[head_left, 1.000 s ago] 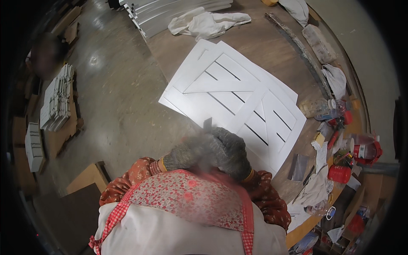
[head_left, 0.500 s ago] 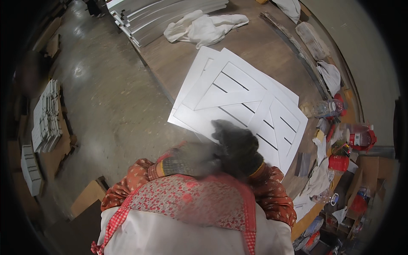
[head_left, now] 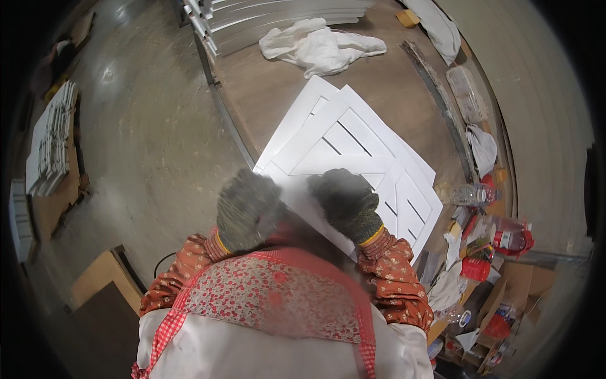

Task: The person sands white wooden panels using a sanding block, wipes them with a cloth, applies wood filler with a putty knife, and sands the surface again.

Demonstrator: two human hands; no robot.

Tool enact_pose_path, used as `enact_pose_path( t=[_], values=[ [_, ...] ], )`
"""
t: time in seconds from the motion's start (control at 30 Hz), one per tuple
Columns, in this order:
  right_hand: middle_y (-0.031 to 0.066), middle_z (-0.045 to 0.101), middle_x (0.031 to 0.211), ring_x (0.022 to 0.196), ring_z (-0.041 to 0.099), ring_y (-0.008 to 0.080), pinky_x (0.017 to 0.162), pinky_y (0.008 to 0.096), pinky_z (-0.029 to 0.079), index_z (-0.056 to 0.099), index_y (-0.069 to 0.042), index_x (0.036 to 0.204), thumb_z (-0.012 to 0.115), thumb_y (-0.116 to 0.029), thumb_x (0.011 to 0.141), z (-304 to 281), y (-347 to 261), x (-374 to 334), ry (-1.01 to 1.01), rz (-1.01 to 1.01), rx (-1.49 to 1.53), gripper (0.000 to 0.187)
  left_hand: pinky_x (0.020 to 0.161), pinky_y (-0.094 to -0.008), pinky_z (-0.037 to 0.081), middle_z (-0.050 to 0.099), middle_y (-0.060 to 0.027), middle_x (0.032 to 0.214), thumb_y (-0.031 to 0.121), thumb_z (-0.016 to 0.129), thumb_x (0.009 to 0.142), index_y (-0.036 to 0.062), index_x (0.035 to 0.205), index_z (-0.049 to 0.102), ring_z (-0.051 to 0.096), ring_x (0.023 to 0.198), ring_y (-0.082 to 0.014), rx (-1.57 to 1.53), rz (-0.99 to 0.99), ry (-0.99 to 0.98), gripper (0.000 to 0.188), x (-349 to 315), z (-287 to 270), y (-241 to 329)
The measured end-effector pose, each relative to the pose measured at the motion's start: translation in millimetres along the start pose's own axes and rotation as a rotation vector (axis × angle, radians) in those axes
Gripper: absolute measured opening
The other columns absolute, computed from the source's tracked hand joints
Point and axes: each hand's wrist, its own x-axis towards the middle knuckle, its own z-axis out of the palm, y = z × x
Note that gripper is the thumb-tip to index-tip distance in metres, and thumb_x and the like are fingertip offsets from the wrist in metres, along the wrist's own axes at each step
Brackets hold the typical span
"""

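Ahead, white panels (head_left: 360, 164) on brown table (head_left: 391, 82), grey floor (head_left: 148, 126) alongside

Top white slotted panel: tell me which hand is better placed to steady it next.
Right, I'd judge: in this view the right gloved hand overlaps the top white slotted panel, while the left gloved hand shows mostly against the floor. Whether either touches the panel is unclear.

Left grip (head_left: 248, 210): gloved, raised, motion-blurred; finger pose unclear. Right grip (head_left: 344, 205): gloved, near the left but apart, roughly level with it, leaning inward; fingers appear curled, detail soft. Left forearm (head_left: 183, 265) angles up and inward; right forearm (head_left: 396, 278) likewise, mirrored. Both sleeved.
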Motion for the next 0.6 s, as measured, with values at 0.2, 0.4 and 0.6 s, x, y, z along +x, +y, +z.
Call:
enact_pose_path(
  t=[0.2, 0.4, 0.6],
  values=[
    [0.0136, 0.06, 0.093, 0.079, 0.061, 0.0318, 0.062, 0.0452, 0.049, 0.064, -0.01, 0.098, 0.058, -0.016, 0.084, 17, 5, 7, 0.059, -0.098, 0.033, 0.016, 0.101, -0.0409, 0.039, 0.06, -0.0149, 0.119, 0.008, 0.069, 0.081, 0.0042, 0.118, 0.062, 0.053, 0.116, -0.0318, 0.107, -0.424, 0.222, 0.038, -8, 37, -3],
    [0.0107, 0.06, 0.087, 0.069, 0.058, 0.0309, 0.055, 0.0421, 0.045, 0.061, -0.009, 0.096, 0.056, -0.015, 0.084, 30, 16, 12, 0.41, -0.408, 0.317, 0.014, 0.103, -0.0379, 0.038, 0.053, -0.0151, 0.128, 0.006, 0.057, 0.09, 0.001, 0.127, 0.055, 0.048, 0.122, -0.0279, -0.057, -0.509, 0.28, 0.037, -17, 54, -3],
    [0.01, 0.058, 0.075, 0.06, 0.056, 0.0311, 0.05, 0.0444, 0.044, 0.062, -0.009, 0.094, 0.055, -0.019, 0.087, 55, 21, 7, 0.323, -0.125, -0.011, 0.013, 0.097, -0.035, 0.043, 0.051, -0.0151, 0.129, 0.006, 0.054, 0.091, 0.0003, 0.125, 0.057, 0.05, 0.119, -0.0245, -0.32, -0.624, 0.377, 0.034, -10, 56, 6]
  ],
)
